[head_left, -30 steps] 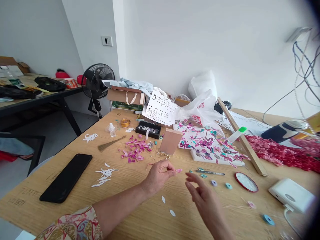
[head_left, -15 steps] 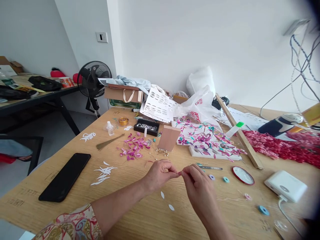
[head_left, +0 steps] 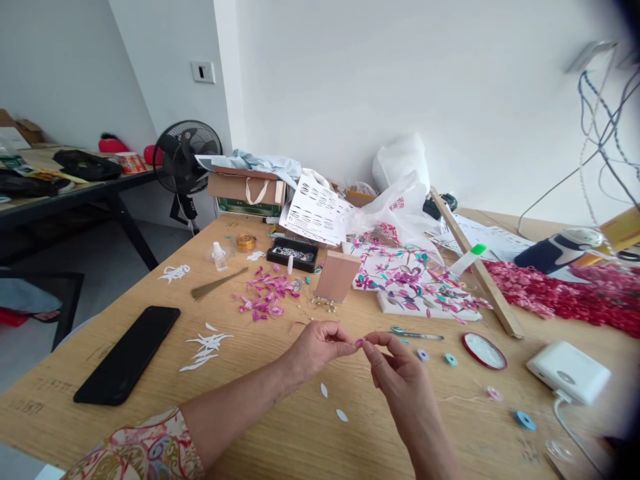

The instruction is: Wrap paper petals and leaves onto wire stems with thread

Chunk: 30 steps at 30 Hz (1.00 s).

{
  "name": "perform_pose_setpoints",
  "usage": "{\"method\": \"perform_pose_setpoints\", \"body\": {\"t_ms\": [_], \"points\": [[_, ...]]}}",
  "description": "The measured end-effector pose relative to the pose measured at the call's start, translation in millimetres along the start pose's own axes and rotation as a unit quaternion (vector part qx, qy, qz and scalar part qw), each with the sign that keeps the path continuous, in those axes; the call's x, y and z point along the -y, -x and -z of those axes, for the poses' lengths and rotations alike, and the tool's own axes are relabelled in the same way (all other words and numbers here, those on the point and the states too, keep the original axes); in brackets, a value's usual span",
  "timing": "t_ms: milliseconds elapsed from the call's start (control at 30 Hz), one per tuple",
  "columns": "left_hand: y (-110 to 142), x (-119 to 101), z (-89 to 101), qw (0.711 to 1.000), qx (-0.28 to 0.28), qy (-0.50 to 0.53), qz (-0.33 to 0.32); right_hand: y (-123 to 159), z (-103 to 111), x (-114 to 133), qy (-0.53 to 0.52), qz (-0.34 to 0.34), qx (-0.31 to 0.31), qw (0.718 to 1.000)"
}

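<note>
Over the middle of the wooden table, my left hand (head_left: pixel 320 347) and my right hand (head_left: pixel 397 367) meet at the fingertips. Between them they pinch a small pink petal (head_left: pixel 359 343); most of it is hidden by the fingers. Two white leaf-shaped paper pieces (head_left: pixel 324 390) lie on the table below the hands. Beyond my left hand is a loose pile of pink petals (head_left: pixel 270 293). A wooden block (head_left: pixel 337 277) stands upright behind the hands, with small beads at its foot. Tweezers (head_left: pixel 420 335) lie just past my right hand.
A black phone (head_left: pixel 127 357) and white paper strips (head_left: pixel 207 350) lie on the left. On the right are thread spools (head_left: pixel 525 419), a red-rimmed round dish (head_left: pixel 484 351) and a white power adapter (head_left: pixel 569 372). Finished-looking flower sprigs rest on white foam (head_left: pixel 430 307) further back.
The fingers of my right hand have shifted and opened a little around the pinch, and more of the pink petal shows between the fingertips. My left hand stays almost in place.
</note>
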State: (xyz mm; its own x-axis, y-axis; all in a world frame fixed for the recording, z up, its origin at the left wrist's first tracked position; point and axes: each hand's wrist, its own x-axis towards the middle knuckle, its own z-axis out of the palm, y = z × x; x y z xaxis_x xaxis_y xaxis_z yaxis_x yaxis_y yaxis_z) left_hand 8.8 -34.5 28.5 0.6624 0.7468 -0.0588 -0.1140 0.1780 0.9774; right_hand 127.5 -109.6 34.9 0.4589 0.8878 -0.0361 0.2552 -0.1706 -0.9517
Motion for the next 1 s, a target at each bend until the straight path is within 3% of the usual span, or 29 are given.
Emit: {"method": "perform_pose_setpoints", "body": {"t_ms": [200,300,400,767,1000], "points": [[-1.0,1.6,1.3,0.997,-0.017,-0.074,-0.028,-8.8,-3.2,-2.2,0.027,0.040,0.011,0.999],[-2.2,0.5,2.5,0.999,-0.009,-0.033,-0.005,-9.7,-7.7,-5.4,-0.023,0.001,0.033,0.999],[-2.6,-1.7,3.3,1.000,-0.008,0.025,0.006,-7.7,-13.7,-8.5,-0.048,0.015,0.057,0.997],[-3.3,2.6,6.4,0.996,-0.031,0.081,0.022,-13.5,-9.5,-14.0,0.111,0.061,0.067,0.990],[-4.6,3.5,4.7,0.984,-0.034,0.173,0.037,-16.7,-18.0,-13.1,-0.024,0.011,0.115,0.993]]}}
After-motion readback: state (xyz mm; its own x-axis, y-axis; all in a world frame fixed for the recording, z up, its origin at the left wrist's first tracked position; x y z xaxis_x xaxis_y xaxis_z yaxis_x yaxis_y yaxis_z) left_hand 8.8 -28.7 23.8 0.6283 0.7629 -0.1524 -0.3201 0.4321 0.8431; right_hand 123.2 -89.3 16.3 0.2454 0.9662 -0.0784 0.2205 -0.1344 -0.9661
